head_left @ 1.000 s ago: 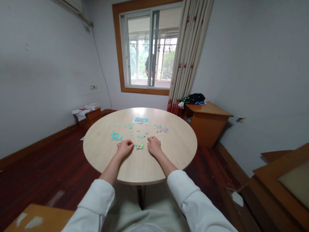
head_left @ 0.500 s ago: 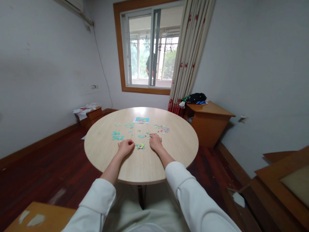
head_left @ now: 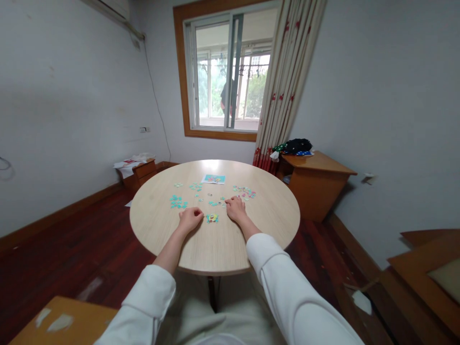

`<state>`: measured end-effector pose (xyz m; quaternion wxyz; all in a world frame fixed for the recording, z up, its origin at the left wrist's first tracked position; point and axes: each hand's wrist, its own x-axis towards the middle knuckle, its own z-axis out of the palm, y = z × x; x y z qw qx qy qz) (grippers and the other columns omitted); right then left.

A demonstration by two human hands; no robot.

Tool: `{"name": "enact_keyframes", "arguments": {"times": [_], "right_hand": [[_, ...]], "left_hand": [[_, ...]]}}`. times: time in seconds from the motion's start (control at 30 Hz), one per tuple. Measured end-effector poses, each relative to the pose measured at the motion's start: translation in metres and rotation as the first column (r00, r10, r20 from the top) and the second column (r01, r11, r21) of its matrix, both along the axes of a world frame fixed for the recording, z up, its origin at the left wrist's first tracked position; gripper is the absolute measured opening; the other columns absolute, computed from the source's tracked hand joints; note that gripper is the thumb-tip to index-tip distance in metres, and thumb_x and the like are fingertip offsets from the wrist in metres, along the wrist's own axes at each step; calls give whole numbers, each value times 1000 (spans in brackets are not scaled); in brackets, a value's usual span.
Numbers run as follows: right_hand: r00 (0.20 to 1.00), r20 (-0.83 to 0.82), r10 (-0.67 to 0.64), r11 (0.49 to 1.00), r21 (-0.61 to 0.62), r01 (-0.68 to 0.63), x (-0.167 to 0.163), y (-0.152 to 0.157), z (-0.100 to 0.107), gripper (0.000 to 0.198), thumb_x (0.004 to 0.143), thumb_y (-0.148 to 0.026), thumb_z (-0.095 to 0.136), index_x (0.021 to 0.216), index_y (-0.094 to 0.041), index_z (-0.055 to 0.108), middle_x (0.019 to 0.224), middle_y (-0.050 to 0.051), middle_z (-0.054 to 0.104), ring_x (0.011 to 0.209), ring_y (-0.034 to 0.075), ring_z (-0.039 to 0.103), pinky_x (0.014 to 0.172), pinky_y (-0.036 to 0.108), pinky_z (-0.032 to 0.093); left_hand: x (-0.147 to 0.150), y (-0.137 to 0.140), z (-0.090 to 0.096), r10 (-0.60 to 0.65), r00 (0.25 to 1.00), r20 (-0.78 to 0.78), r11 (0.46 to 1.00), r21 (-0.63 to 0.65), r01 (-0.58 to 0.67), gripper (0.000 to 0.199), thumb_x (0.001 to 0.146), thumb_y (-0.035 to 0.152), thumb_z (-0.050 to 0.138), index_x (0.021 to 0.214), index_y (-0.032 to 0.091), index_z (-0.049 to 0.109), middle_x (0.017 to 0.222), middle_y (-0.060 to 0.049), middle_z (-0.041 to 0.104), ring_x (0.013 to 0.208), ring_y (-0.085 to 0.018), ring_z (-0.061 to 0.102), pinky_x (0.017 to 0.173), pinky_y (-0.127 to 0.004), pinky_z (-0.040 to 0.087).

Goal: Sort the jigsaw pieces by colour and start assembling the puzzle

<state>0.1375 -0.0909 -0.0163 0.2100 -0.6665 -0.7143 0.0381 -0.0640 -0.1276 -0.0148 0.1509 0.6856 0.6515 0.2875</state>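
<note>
Low on the round table, a small joined block of jigsaw puzzle pieces (head_left: 212,218), yellow and teal, lies between my hands. My left hand (head_left: 191,219) rests just left of it, thumb and fingers pinched together; whatever they hold, if anything, is too small to make out. Beyond the block on the right, my right hand (head_left: 236,209) is palm down with its fingers stretched toward a loose row of puzzle pieces (head_left: 214,203). Its fingertips reach the right end of that row, and no piece shows in its grasp.
Teal pieces (head_left: 177,201) lie to the left, pink and mixed pieces (head_left: 247,192) to the right. A printed picture card (head_left: 214,179) lies at the back of the table (head_left: 276,215). A wooden cabinet (head_left: 319,184) with cloths stands behind right. Someone (head_left: 224,98) is beyond the window.
The view has shifted slightly, moving the whole scene a little to the right. Both hands keep nearly the same places over the table.
</note>
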Motion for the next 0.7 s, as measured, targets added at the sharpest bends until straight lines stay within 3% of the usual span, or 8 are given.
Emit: {"name": "enact_keyframes", "arguments": {"times": [0.1, 0.2, 0.33, 0.5, 0.7], "right_hand": [[1000, -7, 0, 1000, 13, 0, -1, 0, -1, 42, 88, -23, 31, 121, -21, 57, 133, 10, 48, 123, 24, 37, 99, 41, 29], [988, 26, 155, 987, -46, -153, -2, 2, 0, 51, 88, -24, 32, 138, -20, 37, 147, 7, 33, 135, 21, 24, 105, 43, 20], [963, 33, 266, 960, -106, -261, -3, 4, 1, 56, 87, -23, 34, 143, -16, 28, 143, 9, 39, 135, 19, 27, 107, 39, 18], [984, 8, 176, 984, -10, -176, -1, 3, -1, 48, 89, -17, 32, 136, -13, 39, 134, 13, 49, 123, 20, 42, 101, 35, 26], [997, -50, 66, 994, 90, -61, 6, 7, -10, 33, 86, -11, 38, 109, -13, 63, 111, 12, 59, 108, 19, 49, 91, 28, 34]], "left_hand": [[0, 1, -1, -1, 1000, -1, 1000, 4, 1, 18, 75, 30, 52, 72, 20, 67, 80, -3, 70, 85, -21, 61, 88, -40, 33], [-1, 1, -1, -1, 1000, -5, 1000, 9, 1, 18, 75, 30, 52, 72, 20, 67, 80, -3, 70, 85, -21, 61, 89, -39, 33], [-1, 2, -2, 0, 1000, -9, 1000, 13, 1, 18, 75, 31, 52, 72, 20, 66, 80, -3, 70, 84, -21, 61, 88, -38, 34], [-1, 1, 0, -9, 1000, -14, 1000, 0, 9, 18, 76, 30, 52, 73, 20, 66, 83, -4, 71, 87, -21, 61, 88, -39, 33], [0, 0, 1, -5, 1000, -12, 1000, -7, 5, 18, 76, 30, 52, 73, 20, 66, 83, -4, 71, 86, -21, 61, 89, -40, 32]]}}
